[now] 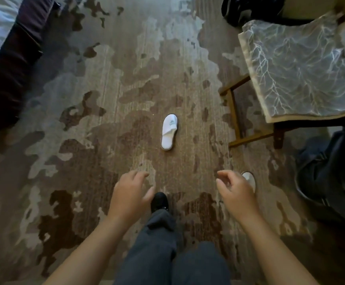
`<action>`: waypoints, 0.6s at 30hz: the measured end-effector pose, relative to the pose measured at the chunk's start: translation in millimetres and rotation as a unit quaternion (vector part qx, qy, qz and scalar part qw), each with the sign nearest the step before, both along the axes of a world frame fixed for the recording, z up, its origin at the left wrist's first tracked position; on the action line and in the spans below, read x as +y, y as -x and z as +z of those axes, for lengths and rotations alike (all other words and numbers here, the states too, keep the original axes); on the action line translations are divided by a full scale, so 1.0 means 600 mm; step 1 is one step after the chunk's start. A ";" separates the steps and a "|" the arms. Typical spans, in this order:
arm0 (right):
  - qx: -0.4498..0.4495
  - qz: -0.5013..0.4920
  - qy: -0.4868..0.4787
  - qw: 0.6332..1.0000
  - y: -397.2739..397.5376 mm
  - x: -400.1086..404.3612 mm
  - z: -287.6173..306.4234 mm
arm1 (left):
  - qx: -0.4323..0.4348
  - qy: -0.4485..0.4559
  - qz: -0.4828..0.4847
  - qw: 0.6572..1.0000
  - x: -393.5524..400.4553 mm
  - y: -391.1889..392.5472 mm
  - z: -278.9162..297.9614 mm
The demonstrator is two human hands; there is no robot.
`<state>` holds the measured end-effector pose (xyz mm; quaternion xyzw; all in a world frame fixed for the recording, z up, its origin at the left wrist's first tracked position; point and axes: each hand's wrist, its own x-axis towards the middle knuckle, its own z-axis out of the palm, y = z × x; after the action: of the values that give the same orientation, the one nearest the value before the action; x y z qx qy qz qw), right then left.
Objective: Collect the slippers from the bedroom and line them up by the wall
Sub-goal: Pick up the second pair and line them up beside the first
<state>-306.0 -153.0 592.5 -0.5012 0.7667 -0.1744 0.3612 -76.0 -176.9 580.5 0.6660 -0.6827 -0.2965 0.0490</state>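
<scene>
A white slipper [169, 131] lies on the patterned carpet in the middle of the view, toe pointing away from me. A second white slipper [249, 179] shows only in part, its near end hidden behind my right hand. My left hand [131, 194] hovers low in front of me, fingers loosely apart, holding nothing. My right hand [236, 193] hangs beside it, fingers curled loosely and apart, also holding nothing. Both hands are well short of the middle slipper.
A bed with white sheet and dark cover [5, 58] fills the left side. A wooden chair with a marbled grey cushion [303, 73] stands at right. Dark bags lie at far right [332, 177] and top right [249, 11]. My dark trouser leg and black shoe [159, 201] are below.
</scene>
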 end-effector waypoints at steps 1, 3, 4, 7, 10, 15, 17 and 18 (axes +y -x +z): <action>0.011 0.005 -0.017 1.000 0.001 -0.033 -0.026 | -0.010 -0.001 0.001 1.000 -0.040 0.006 -0.023; 0.026 0.006 -0.040 0.999 0.002 -0.095 -0.097 | -0.023 -0.005 0.008 1.000 -0.113 0.015 -0.088; 0.029 0.006 -0.043 0.999 0.002 -0.127 -0.141 | -0.025 -0.006 0.008 1.000 -0.148 0.019 -0.130; 0.034 0.012 -0.064 0.997 0.006 -0.212 -0.298 | -0.039 -0.032 0.007 0.999 -0.241 0.039 -0.283; 0.024 -0.003 -0.072 0.997 0.006 -0.265 -0.478 | -0.035 -0.054 0.014 0.998 -0.297 0.065 -0.461; 0.047 -0.020 -0.078 0.996 0.030 -0.316 -0.793 | -0.032 -0.073 0.045 0.996 -0.362 0.117 -0.768; 0.069 -0.027 -0.086 0.993 0.045 -0.327 -0.903 | -0.042 -0.079 0.055 0.994 -0.387 0.130 -0.875; 0.081 -0.029 -0.094 0.992 0.051 -0.328 -0.952 | -0.044 -0.079 0.061 0.994 -0.400 0.135 -0.924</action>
<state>-336.6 -349.8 21.1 -0.4553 0.8206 -0.0707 0.3382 -157.2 -417.1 26.3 0.7203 -0.6169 -0.3167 -0.0162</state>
